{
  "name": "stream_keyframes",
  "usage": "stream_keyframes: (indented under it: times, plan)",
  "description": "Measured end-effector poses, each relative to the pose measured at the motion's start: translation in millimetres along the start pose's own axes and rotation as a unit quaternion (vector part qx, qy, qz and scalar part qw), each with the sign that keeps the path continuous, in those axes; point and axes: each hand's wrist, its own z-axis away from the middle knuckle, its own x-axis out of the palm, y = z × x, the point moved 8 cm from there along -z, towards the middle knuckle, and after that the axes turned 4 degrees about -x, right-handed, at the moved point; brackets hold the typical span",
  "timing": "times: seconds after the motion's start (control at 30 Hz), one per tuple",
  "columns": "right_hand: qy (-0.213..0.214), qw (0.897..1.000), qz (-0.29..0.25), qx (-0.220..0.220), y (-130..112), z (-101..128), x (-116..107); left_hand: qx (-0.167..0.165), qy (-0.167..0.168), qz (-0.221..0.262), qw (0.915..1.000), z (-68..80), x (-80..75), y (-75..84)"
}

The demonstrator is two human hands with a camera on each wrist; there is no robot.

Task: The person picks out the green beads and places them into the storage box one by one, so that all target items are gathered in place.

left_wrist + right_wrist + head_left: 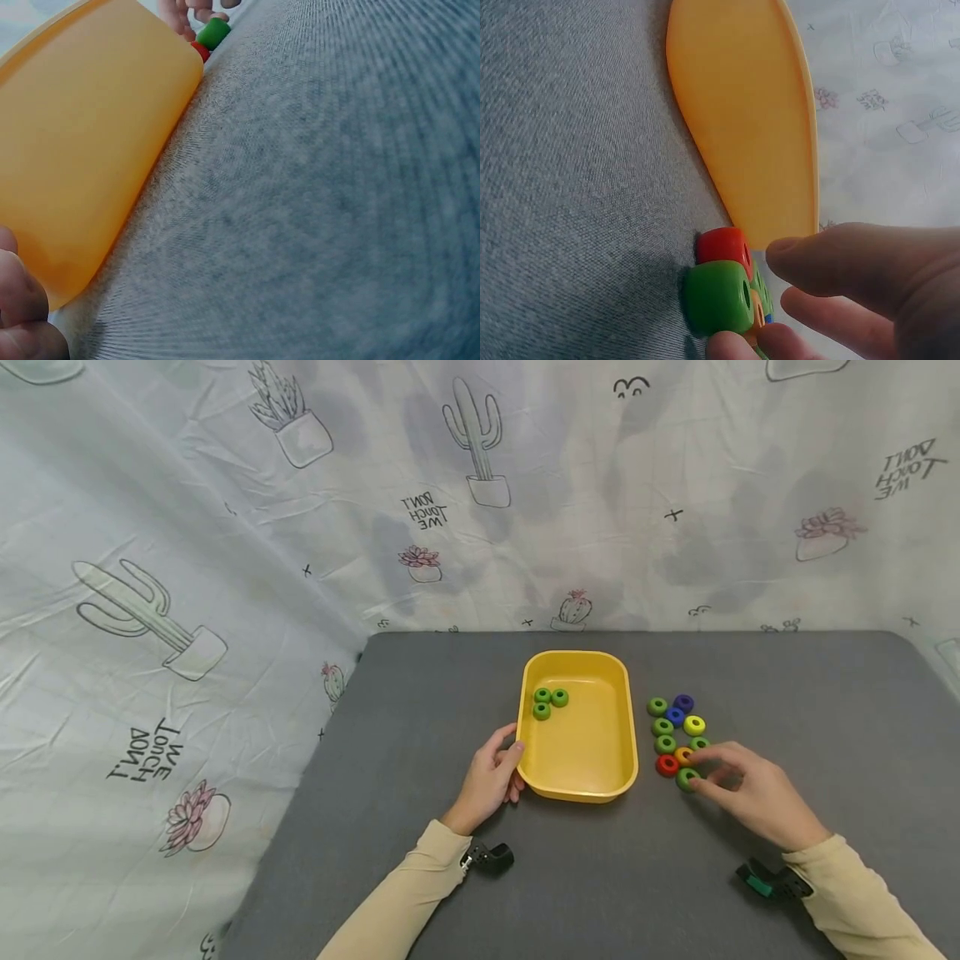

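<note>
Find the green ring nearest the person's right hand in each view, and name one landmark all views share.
Head view: the green ring lies right of the yellow tray, at the right hand's fingertips.
Left wrist view: top edge, green ring beyond the tray's corner.
Right wrist view: bottom centre, beside a red ring.
Shared landmark: the yellow tray.

The right hand (pixel 753 793) covers part of the small green plastic ring (pixel 687 778) at lower right of the head view. In the left wrist view, the yellow plastic tray (pixel 82 142) runs off the left edge, blurred.
</note>
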Motion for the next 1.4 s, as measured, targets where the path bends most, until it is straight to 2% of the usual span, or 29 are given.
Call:
stream_keyframes:
  times: [0.83, 1.13, 1.4]
  plan:
    - [-0.015, 1.0, 0.005, -0.012, 6.2, 0.6, 12.9, 0.001, 0.001, -0.003, 1.0, -0.8, -0.5, -0.6]
    - [0.006, 0.999, 0.012, -0.032, 6.5, 2.4, 14.1, -0.014, 0.002, -0.004, 0.9999, 0.4, 0.5, -2.2]
    - [0.005, 1.0, 0.016, -0.018, 7.1, 1.8, 15.1, -0.024, 0.004, -0.014, 0.9996, -1.0, 0.6, -2.6]
